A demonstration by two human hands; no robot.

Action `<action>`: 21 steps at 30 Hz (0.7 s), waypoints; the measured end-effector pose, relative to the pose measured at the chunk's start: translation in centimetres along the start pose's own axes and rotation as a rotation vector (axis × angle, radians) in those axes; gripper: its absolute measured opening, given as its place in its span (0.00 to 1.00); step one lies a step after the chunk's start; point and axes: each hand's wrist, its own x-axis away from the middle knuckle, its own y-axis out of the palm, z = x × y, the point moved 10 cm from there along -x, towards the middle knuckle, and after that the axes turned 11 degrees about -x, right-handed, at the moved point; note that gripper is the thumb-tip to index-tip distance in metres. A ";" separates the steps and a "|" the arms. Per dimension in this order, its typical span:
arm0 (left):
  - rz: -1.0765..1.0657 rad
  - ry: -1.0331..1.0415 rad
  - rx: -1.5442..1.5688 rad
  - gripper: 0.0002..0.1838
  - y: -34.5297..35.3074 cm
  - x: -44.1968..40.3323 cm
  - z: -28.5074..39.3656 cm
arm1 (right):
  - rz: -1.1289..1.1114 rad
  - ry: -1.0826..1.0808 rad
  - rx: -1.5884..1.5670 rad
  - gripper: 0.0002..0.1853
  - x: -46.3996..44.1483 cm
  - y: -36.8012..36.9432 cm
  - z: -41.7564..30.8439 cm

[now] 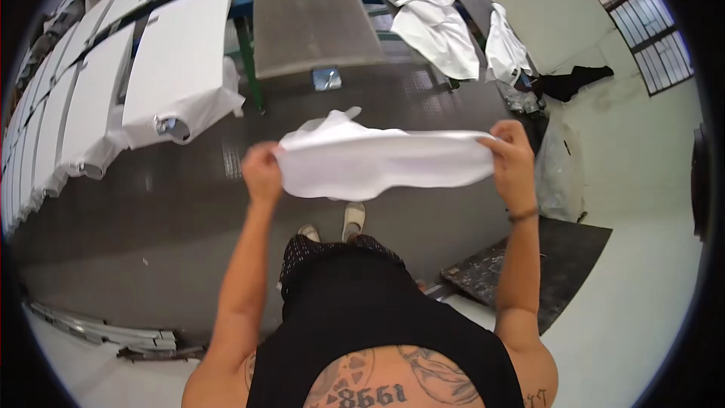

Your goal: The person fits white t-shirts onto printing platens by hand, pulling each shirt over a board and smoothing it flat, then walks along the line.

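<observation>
A white cloth (385, 162) is stretched out in the air between my two hands, above the grey floor. My left hand (263, 172) is closed on its left end, and my right hand (513, 157) pinches the right end. Part of the fabric bunches up behind the top edge. Beyond the cloth, a bare grey board (313, 23) lies on the green and blue frame. White garments (434, 26) lie loosely on the board to its right.
White cloth-covered boards (177, 53) run in a row along the left. A small blue packet (327, 79) is below the bare board. Plastic bags (560, 166) stand by the right wall, near a dark panel (559, 264). Metal bars (113, 332) lie at lower left.
</observation>
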 end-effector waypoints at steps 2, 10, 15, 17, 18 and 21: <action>0.029 -0.076 0.133 0.05 -4.3 -5.8 -0.3 | 0.005 -0.035 0.064 0.11 -1.2 3.3 4.4; -0.435 0.374 -0.612 0.18 -9.2 -12.2 4.5 | 0.281 -0.075 0.183 0.11 -7.9 -0.5 3.2; -0.234 0.118 -0.639 0.11 -12.4 -11.0 2.4 | 0.192 0.027 0.045 0.09 -5.7 4.2 6.2; -0.382 0.095 -0.667 0.09 -8.6 -6.4 -1.2 | -0.050 0.135 0.172 0.06 -2.4 8.9 11.2; -0.289 0.129 -0.694 0.07 -7.6 -3.9 -2.5 | -0.084 0.319 0.141 0.08 -0.4 10.6 15.1; -0.335 -0.147 -0.575 0.09 -5.3 -1.4 -4.5 | -0.013 0.415 0.042 0.08 3.5 13.2 17.5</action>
